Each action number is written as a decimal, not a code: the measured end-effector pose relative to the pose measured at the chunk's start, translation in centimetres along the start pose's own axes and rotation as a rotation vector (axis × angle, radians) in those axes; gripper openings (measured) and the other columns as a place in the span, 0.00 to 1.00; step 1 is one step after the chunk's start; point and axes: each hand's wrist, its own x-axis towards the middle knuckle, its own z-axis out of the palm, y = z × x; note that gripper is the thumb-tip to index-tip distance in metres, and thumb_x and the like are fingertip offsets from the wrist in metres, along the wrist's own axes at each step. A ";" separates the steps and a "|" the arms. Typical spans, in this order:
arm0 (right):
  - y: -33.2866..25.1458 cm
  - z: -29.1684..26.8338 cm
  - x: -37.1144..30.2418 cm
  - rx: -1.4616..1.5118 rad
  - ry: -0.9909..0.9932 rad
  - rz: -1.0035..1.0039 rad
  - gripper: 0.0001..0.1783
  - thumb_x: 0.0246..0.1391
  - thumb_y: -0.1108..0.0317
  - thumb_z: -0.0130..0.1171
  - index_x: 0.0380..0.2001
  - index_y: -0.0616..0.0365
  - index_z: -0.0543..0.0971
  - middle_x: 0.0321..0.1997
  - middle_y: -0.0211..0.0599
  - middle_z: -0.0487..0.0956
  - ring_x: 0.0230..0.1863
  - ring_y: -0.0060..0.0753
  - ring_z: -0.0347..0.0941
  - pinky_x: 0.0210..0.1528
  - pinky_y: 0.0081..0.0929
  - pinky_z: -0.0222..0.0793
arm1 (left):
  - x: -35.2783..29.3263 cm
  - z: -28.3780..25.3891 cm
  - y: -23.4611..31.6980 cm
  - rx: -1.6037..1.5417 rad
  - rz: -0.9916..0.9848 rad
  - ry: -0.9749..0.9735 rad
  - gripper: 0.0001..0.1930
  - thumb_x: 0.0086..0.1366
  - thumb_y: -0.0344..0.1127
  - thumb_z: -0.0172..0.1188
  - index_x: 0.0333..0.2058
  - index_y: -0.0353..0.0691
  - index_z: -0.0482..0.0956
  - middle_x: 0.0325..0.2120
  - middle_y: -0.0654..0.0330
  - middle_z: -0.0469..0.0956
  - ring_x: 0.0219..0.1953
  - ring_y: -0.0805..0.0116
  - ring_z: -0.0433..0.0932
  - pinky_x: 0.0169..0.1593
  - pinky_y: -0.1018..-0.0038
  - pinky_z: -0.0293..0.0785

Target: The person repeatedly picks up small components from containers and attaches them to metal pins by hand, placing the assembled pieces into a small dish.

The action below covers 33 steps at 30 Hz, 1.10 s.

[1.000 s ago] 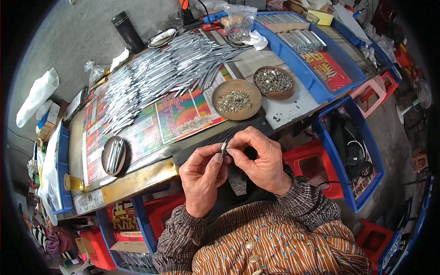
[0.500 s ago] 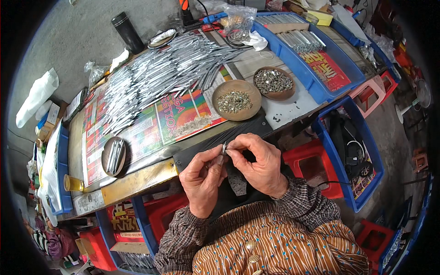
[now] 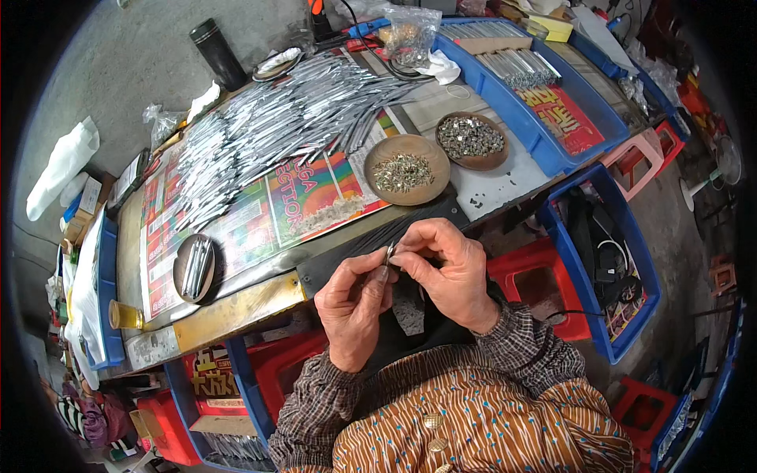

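Observation:
My left hand (image 3: 352,303) pinches a slim silver metal piece (image 3: 389,253) between thumb and fingers, mostly hidden by them. Against the upper end of that piece, the thumb and forefinger of my right hand (image 3: 448,272) are pressed together; any smaller part in them is covered. Both hands meet just off the table's front edge, above my lap. Just beyond them, a round wooden dish (image 3: 384,193) holds small brass-coloured parts. A second dish (image 3: 482,167) behind it holds small dark and silver metal pieces.
Many slim silver metal rods (image 3: 276,118) lie heaped across the table. Several more rest in an oval dish (image 3: 187,276) at the left. A blue tray (image 3: 544,158) stands at the back right. Red stools (image 3: 572,303) and a blue crate (image 3: 615,355) flank me.
Both hands have shifted slightly to the right, still pinched together at the metal piece. The piece now leans a little more to the right.

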 end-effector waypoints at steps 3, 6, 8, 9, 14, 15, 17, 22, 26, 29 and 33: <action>0.4 -0.2 0.2 0.076 -0.035 0.048 0.11 0.52 0.79 0.62 0.38 0.63 0.73 0.33 0.31 0.79 0.35 0.17 0.77 0.37 0.17 0.75 | -0.1 0.3 0.0 0.094 0.029 0.012 0.10 0.65 0.21 0.54 0.44 0.31 0.76 0.26 0.63 0.76 0.22 0.83 0.69 0.24 0.85 0.65; 0.3 -0.5 0.3 0.072 -0.053 0.098 0.11 0.52 0.79 0.62 0.39 0.64 0.73 0.34 0.31 0.78 0.35 0.17 0.76 0.37 0.16 0.75 | -0.1 0.7 0.0 0.165 0.059 0.029 0.09 0.65 0.20 0.53 0.44 0.31 0.76 0.26 0.63 0.76 0.21 0.83 0.68 0.24 0.86 0.65; 0.5 -0.7 0.4 0.148 -0.103 0.191 0.13 0.53 0.79 0.61 0.43 0.66 0.73 0.34 0.32 0.77 0.36 0.17 0.75 0.37 0.16 0.75 | -0.1 0.8 -0.1 0.163 0.060 0.038 0.09 0.65 0.20 0.53 0.44 0.31 0.76 0.26 0.63 0.76 0.21 0.84 0.68 0.23 0.86 0.65; 0.6 -0.8 0.5 0.148 -0.102 0.191 0.13 0.53 0.79 0.61 0.43 0.66 0.73 0.34 0.32 0.77 0.36 0.17 0.75 0.37 0.16 0.75 | -0.1 0.8 -0.3 0.237 0.093 0.042 0.09 0.64 0.19 0.53 0.43 0.31 0.76 0.26 0.63 0.77 0.21 0.83 0.69 0.24 0.85 0.66; 0.1 -1.4 1.1 0.266 -0.228 0.290 0.09 0.55 0.78 0.58 0.40 0.67 0.76 0.36 0.29 0.76 0.37 0.14 0.74 0.38 0.15 0.73 | 0.1 1.1 -0.6 0.448 0.285 0.025 0.11 0.66 0.20 0.50 0.46 0.33 0.73 0.27 0.61 0.77 0.21 0.84 0.67 0.22 0.87 0.61; 0.2 -1.4 1.1 0.262 -0.226 0.287 0.09 0.55 0.78 0.58 0.40 0.67 0.76 0.36 0.29 0.76 0.37 0.14 0.74 0.38 0.15 0.73 | 0.0 1.3 -0.1 0.462 0.241 0.033 0.12 0.65 0.19 0.51 0.46 0.33 0.72 0.28 0.60 0.76 0.22 0.82 0.69 0.24 0.86 0.64; 0.3 -1.7 1.0 0.174 -0.206 0.236 0.06 0.55 0.78 0.57 0.37 0.68 0.77 0.36 0.28 0.75 0.36 0.14 0.73 0.37 0.15 0.72 | 0.1 1.7 0.2 0.462 0.203 0.025 0.13 0.64 0.18 0.52 0.47 0.33 0.72 0.30 0.60 0.76 0.24 0.81 0.71 0.27 0.85 0.67; 0.4 -2.3 1.1 0.116 -0.161 0.193 0.07 0.53 0.77 0.59 0.36 0.67 0.77 0.33 0.28 0.74 0.34 0.14 0.72 0.34 0.14 0.69 | 1.0 1.0 -0.2 0.782 0.452 -0.045 0.13 0.57 0.17 0.58 0.43 0.31 0.75 0.35 0.58 0.76 0.34 0.71 0.76 0.41 0.78 0.73; 0.4 -3.3 1.5 0.029 -0.161 0.115 0.07 0.49 0.79 0.62 0.33 0.65 0.78 0.32 0.32 0.77 0.32 0.16 0.72 0.33 0.16 0.68 | 1.6 1.6 0.3 0.767 0.447 -0.058 0.17 0.50 0.16 0.60 0.40 0.35 0.78 0.32 0.52 0.79 0.33 0.58 0.79 0.37 0.72 0.75; 0.4 -4.6 2.4 -0.205 -0.144 -0.089 0.06 0.49 0.77 0.63 0.32 0.65 0.78 0.29 0.36 0.76 0.29 0.27 0.75 0.31 0.22 0.69 | 1.8 1.5 0.5 0.806 0.429 -0.045 0.16 0.51 0.16 0.60 0.39 0.34 0.79 0.30 0.52 0.78 0.31 0.58 0.79 0.36 0.72 0.75; 0.8 -7.4 3.4 -0.505 0.029 -0.060 0.08 0.47 0.75 0.64 0.32 0.64 0.78 0.30 0.37 0.76 0.27 0.31 0.73 0.30 0.25 0.68 | 2.4 0.8 0.6 0.829 0.468 -0.027 0.11 0.53 0.14 0.59 0.36 0.30 0.79 0.25 0.53 0.76 0.27 0.66 0.76 0.34 0.77 0.71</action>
